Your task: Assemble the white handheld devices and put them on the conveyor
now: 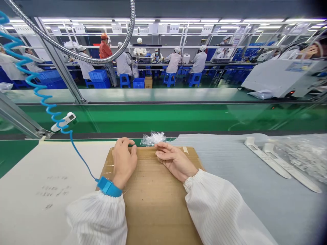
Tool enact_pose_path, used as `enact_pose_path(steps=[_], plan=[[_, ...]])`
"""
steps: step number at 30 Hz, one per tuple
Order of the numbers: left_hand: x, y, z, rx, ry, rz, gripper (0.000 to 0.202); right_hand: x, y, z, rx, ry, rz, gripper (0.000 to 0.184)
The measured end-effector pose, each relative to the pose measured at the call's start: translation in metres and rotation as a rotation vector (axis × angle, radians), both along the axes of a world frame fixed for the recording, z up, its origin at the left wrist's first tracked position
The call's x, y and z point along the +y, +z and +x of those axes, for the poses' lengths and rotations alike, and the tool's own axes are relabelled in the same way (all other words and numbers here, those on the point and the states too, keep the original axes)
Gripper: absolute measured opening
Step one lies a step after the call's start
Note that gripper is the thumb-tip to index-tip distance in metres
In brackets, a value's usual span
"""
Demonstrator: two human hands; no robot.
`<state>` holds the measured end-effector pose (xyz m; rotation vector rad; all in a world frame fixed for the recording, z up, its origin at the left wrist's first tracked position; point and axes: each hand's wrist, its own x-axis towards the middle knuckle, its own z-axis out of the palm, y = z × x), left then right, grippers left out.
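A flat brown cardboard sheet [153, 204] lies on the bench in front of me. Over its far left part is my left hand [124, 161], loosely curved, thumb apart from the fingers and nothing visible between them. A blue wrist strap [109, 187] with a coiled blue cord [42, 88] circles that wrist. My right hand [176, 160] hovers over the sheet's far right part, fingers loosely spread and holding nothing visible. Just beyond its fingertips, a crumpled piece of clear plastic [153, 138] sits at the cardboard's far edge; contact with the fingers is unclear.
Long white plastic parts [268, 159] lie at right beside a clear bag of small white pieces [304, 154]. A green conveyor belt [158, 117] runs across beyond the bench, with a white handheld device [63, 121] on it at left. A white machine [283, 77] stands far right. Co-workers sit behind.
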<state>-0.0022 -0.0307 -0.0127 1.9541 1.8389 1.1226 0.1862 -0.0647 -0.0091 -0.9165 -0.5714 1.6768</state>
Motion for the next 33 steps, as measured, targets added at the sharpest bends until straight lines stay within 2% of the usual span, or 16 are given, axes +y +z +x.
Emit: enact_pose_path(steps=[8,19,33], plan=[[0.0000,0.0006,-0.0004,0.004,0.005,-0.017,0.012,0.0005,-0.0003,-0.0015,-0.051,0.028,0.025,0.030],[0.0003,-0.0012,0.0001,-0.014,0.001,0.004,0.011,0.0012,-0.0014,-0.0007,-0.043,0.007,0.019,0.042],[-0.0003,0.0006,0.0000,-0.001,-0.002,-0.012,0.011,-0.0010,0.0027,-0.0004,-0.093,0.052,0.076,0.037]])
